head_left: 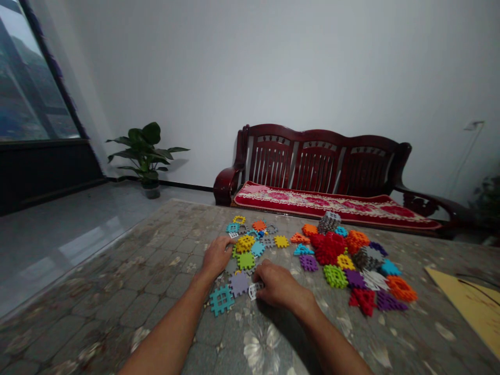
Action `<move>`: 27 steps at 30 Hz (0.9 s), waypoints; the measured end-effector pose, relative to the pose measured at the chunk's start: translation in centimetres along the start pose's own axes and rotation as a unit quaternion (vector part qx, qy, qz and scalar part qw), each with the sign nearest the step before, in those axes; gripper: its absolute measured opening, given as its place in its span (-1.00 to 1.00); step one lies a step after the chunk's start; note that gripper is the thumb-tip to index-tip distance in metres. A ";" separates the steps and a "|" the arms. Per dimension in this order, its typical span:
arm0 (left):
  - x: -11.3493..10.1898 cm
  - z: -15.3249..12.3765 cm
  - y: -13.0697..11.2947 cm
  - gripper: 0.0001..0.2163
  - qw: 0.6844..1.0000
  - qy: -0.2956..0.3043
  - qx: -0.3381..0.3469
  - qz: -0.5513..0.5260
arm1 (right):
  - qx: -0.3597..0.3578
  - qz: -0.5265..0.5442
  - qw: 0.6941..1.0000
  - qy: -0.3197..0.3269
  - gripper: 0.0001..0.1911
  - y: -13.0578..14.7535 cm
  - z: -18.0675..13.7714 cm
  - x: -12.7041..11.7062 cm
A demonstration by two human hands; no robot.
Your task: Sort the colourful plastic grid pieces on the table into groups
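Observation:
Many coloured interlocking plastic tiles lie scattered on a grey patterned table (164,271). My left hand (216,256) rests on the table with its fingers curled at a yellow tile (246,242) and a green tile (246,260). My right hand (276,285) is closed in a pinch on a white tile (254,290). A lilac tile (238,283) and a teal tile (222,300) lie just left of it, between my hands. A red cluster of joined tiles (329,248) sits to the right among orange, purple, grey and green tiles.
A dark wooden bench (320,161) with a red floral cushion stands behind the table. A potted plant (145,153) is on the floor at the back left by a large window. A yellow sheet (471,304) lies at the table's right edge.

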State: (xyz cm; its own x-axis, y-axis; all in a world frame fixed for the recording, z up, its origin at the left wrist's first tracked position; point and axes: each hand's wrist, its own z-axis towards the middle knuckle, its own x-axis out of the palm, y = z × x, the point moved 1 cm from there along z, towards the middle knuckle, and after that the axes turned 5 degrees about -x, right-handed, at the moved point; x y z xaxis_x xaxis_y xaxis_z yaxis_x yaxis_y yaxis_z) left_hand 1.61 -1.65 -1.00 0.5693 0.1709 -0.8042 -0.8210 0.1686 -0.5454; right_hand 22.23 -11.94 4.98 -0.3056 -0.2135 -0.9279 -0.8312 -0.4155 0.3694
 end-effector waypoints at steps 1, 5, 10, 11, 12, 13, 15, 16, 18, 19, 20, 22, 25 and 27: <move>0.0 0.0 0.0 -0.73 1.000 0.000 0.000 -0.001 | 0.001 -0.002 1.000 0.000 -0.68 0.0 0.0 0.0; 0.0 0.0 0.0 -0.73 1.000 -0.001 -0.004 -0.004 | 0.009 0.017 1.000 0.002 -0.63 -0.1 0.1 0.1; 0.0 -0.1 0.0 -0.74 1.000 -0.002 0.001 -0.011 | -0.002 0.030 1.000 -0.006 -0.67 -0.3 0.2 -0.3; -0.1 -0.1 0.0 -0.74 1.000 -0.003 0.002 -0.010 | 0.000 0.026 1.000 -0.015 -0.70 -0.4 0.2 -0.4; -0.1 -0.1 0.0 -0.74 1.000 -0.002 0.002 -0.009 | 0.006 0.020 0.999 -0.028 -0.71 -0.5 0.3 -0.6; -0.1 -0.1 -0.1 -0.74 1.000 -0.003 0.002 -0.007 | 0.014 0.012 0.999 -0.043 -0.71 -0.7 0.3 -0.8; -0.1 -0.1 -0.1 -0.74 1.000 -0.003 0.003 -0.004 | 0.038 -0.012 0.997 -0.074 -0.69 -1.1 0.3 -1.0; -0.1 -0.1 -0.1 -0.74 1.000 -0.003 0.003 -0.003 | 0.051 -0.026 0.995 -0.083 -0.68 -1.2 0.3 -1.1; 0.0 0.0 -0.1 -0.73 1.000 -0.003 0.005 -0.001 | 0.076 -0.048 0.992 -0.084 -0.64 -1.5 0.3 -0.9; 0.0 0.0 0.0 -0.73 1.000 -0.003 0.006 -0.002 | 0.085 -0.052 0.992 -0.081 -0.63 -1.7 0.4 -0.8; 0.0 0.0 0.1 -0.73 1.000 -0.004 0.007 -0.003 | 0.090 -0.052 0.992 -0.078 -0.62 -1.8 0.4 -0.6; 0.1 0.1 0.2 -0.74 1.000 -0.006 0.012 -0.005 | 0.094 -0.040 0.992 -0.081 -0.63 -2.0 0.6 -0.3; 0.0 0.1 0.3 -0.75 1.000 -0.002 0.014 -0.006 | 0.093 -0.013 0.990 -0.106 -0.61 -2.6 0.9 -0.3; -0.1 0.2 0.3 -0.75 1.000 0.005 0.011 -0.005 | 0.085 0.019 0.986 -0.145 -0.58 -3.0 1.0 -0.6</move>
State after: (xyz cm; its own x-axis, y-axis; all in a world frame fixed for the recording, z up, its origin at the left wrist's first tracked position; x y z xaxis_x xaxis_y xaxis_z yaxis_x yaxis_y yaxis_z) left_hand 1.35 -1.46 -1.01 0.5763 0.1597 -0.8015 -0.8146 0.1912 -0.5476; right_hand 24.49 -9.71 4.37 -0.4378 0.0454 -0.8979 -0.8746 -0.2529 0.4136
